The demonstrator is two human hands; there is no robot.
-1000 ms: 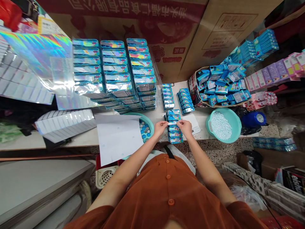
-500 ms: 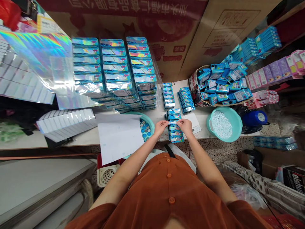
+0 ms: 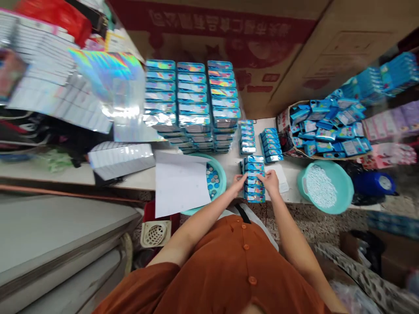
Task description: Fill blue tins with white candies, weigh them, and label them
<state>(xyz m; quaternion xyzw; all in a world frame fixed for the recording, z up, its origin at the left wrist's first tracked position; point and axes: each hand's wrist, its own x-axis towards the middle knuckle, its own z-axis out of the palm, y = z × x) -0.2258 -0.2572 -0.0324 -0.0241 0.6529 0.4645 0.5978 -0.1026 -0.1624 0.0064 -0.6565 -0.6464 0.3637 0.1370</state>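
A row of small blue boxes [image 3: 255, 190] with shiny printed edges stands at the table's front edge, right in front of me. My left hand [image 3: 240, 183] is at the row's left side, its thumb and fingertips closed against the end of one box. My right hand [image 3: 271, 182] grips that box's other end, fingertips bent onto its top edge. Whether a thin strip or label lies under the fingers is too small to tell. Behind the hands stand two more short rows of blue boxes, a left row [image 3: 247, 137] and a right row [image 3: 271, 145].
Tall stacks of blue boxes [image 3: 193, 98] stand at the back left. A white sheet [image 3: 181, 185] partly covers a teal basin [image 3: 223, 179] of round discs. At right are a carton [image 3: 284, 131] full of blue boxes and a teal basin [image 3: 345, 192] of white pellets.
The view has shifted, so everything sits further right and slightly lower. My hands stay at the row; my right fingers now reach further over the box's top edge.
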